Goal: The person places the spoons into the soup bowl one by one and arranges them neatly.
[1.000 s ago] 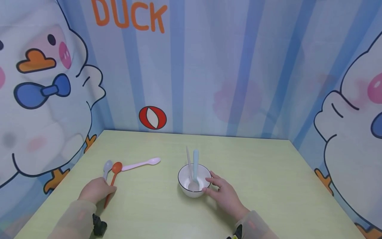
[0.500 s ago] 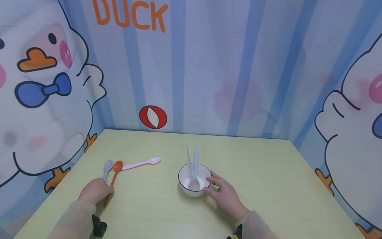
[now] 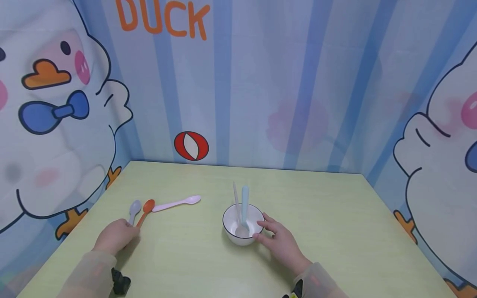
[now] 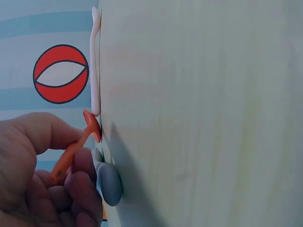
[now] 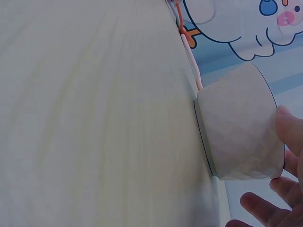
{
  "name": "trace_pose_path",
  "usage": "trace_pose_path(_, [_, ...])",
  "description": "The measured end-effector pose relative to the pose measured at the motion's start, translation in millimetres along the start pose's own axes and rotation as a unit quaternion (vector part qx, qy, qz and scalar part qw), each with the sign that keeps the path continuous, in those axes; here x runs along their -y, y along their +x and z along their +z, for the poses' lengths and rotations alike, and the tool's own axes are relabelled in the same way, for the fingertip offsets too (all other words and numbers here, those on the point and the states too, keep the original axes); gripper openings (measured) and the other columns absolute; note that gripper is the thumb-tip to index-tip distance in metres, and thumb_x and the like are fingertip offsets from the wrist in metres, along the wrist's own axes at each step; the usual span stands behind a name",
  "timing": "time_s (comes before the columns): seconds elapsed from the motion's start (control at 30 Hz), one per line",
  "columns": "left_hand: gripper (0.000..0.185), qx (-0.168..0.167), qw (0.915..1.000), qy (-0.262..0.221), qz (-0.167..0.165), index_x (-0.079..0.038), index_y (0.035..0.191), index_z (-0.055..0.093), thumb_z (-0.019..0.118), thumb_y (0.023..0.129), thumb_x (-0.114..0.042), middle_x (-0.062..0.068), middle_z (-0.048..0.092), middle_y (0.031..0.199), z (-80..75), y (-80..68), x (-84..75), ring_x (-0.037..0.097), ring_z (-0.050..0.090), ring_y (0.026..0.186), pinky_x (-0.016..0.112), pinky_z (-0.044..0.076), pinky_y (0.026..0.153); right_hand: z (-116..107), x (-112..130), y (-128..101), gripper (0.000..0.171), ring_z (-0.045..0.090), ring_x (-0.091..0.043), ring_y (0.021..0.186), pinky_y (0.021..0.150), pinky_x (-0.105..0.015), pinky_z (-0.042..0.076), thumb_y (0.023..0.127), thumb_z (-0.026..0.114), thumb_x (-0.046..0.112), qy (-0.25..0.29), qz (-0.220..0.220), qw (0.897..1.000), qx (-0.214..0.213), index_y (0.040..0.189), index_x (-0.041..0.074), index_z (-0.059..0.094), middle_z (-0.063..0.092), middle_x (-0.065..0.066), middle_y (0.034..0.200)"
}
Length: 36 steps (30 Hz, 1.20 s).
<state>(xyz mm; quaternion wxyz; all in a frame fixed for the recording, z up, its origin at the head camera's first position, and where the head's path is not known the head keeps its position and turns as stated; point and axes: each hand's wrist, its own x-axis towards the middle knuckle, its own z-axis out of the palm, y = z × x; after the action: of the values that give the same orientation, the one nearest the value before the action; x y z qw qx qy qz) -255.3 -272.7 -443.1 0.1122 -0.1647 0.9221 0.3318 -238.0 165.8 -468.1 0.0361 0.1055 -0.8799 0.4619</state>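
Observation:
My left hand [image 3: 116, 236] pinches an orange spoon [image 3: 148, 205] between thumb and fingers; in the left wrist view the spoon [image 4: 71, 153] slants up from the curled fingers, its handle end partly hidden. Just beside that hand lies a grey-lilac spoon [image 3: 134, 208], its handle covered by the hand. A white bowl [image 3: 234, 239] with a dark rim stands mid-table, holding a light blue spoon [image 3: 244, 203] and a pale lilac one [image 3: 236, 198]. My right hand [image 3: 282, 244] holds the bowl's right rim with thumb and fingertips, as the right wrist view also shows on the bowl [image 5: 241, 127].
A pink spoon [image 3: 177, 204] lies behind the orange one, pointing right. The pale yellow table [image 3: 316, 198] ends at a blue striped curtain [image 3: 253, 82] with duck prints, which also closes off both sides.
My left hand has drawn back slightly to the left and raised the orange spoon's handle, now mostly hidden by the hand. My right hand and the bowl stay in place.

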Motion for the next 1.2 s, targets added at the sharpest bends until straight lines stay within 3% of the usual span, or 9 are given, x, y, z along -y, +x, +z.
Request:
trace_pose_path(0.17, [0.043,0.025,0.9975,-0.067,-0.002,0.006,0.117,0.051,0.055,0.095,-0.030,0.013,0.054,0.086,-5.5,1.0,7.5,0.027,0.048,0.081,0.036,0.039,0.066,1,1,0,0.047,0.037,-0.034,0.136,0.099,-0.054,0.042,0.086,0.073,0.031,0.001,0.004,1.000,0.000,0.126,0.009,0.064,0.041,-0.008,0.149])
trace_pose_path(0.37, [0.051,0.032,0.9957,-0.087,-0.014,0.007,0.128,0.045,0.054,0.096,-0.031,0.020,0.056,0.107,-16.1,0.3,7.6,0.035,0.047,0.097,0.043,0.043,0.076,0,1,0,0.047,0.036,-0.034,0.136,0.099,-0.054,0.041,0.086,0.073,0.030,0.005,0.009,1.000,0.001,0.127,0.010,0.063,0.039,-0.007,0.150])
trace_pose_path(0.57, [0.046,-0.024,0.9982,-0.054,0.003,0.008,0.125,0.051,0.052,0.096,-0.028,0.027,0.054,0.117,-27.2,-6.0,4.7,0.040,0.046,0.100,0.049,0.044,0.079,1,0,1,0.047,0.036,-0.033,0.136,0.099,-0.054,0.042,0.085,0.073,0.030,0.007,0.009,1.000,0.001,0.126,0.010,0.064,0.040,-0.006,0.150])
trace_pose_path(0.7, [0.040,-0.074,0.9950,-0.066,0.004,0.008,0.125,0.052,0.051,0.097,-0.021,0.029,0.053,0.119,-28.0,-7.5,4.8,0.040,0.049,0.100,0.049,0.045,0.080,1,-1,1,0.046,0.036,-0.033,0.136,0.099,-0.054,0.042,0.085,0.074,0.030,0.009,0.009,1.000,0.001,0.126,0.010,0.064,0.040,-0.006,0.150])
trace_pose_path(0.87, [0.041,-0.111,0.9840,-0.138,-0.017,0.004,0.129,0.051,0.053,0.098,-0.022,0.026,0.056,0.119,-22.3,-5.4,9.0,0.038,0.052,0.103,0.044,0.045,0.079,2,0,0,0.046,0.036,-0.034,0.136,0.099,-0.054,0.042,0.085,0.073,0.030,0.009,0.007,1.000,0.002,0.126,0.010,0.064,0.040,-0.007,0.150])
trace_pose_path(1.03, [0.050,-0.129,0.9708,-0.200,-0.027,0.001,0.135,0.047,0.051,0.099,-0.033,0.024,0.057,0.124,-17.7,-2.2,14.6,0.038,0.049,0.110,0.044,0.042,0.083,1,0,0,0.047,0.035,-0.034,0.137,0.099,-0.054,0.042,0.086,0.073,0.031,0.014,0.009,1.000,0.002,0.126,0.010,0.063,0.039,-0.006,0.150])
trace_pose_path(1.13, [0.056,-0.133,0.9584,-0.249,-0.042,-0.002,0.139,0.045,0.050,0.099,-0.040,0.022,0.055,0.129,-16.9,-0.4,15.3,0.036,0.048,0.115,0.048,0.042,0.091,1,-1,0,0.047,0.035,-0.033,0.137,0.098,-0.054,0.042,0.086,0.073,0.031,0.015,0.011,1.000,0.001,0.126,0.010,0.063,0.039,-0.006,0.150])
trace_pose_path(1.2, [0.058,-0.135,0.9454,-0.291,-0.056,-0.004,0.141,0.044,0.051,0.098,-0.042,0.019,0.054,0.132,-16.4,1.1,14.6,0.034,0.049,0.119,0.048,0.041,0.099,2,-2,0,0.047,0.035,-0.033,0.137,0.098,-0.053,0.043,0.085,0.073,0.032,0.014,0.011,1.000,0.001,0.126,0.011,0.064,0.039,-0.006,0.150])
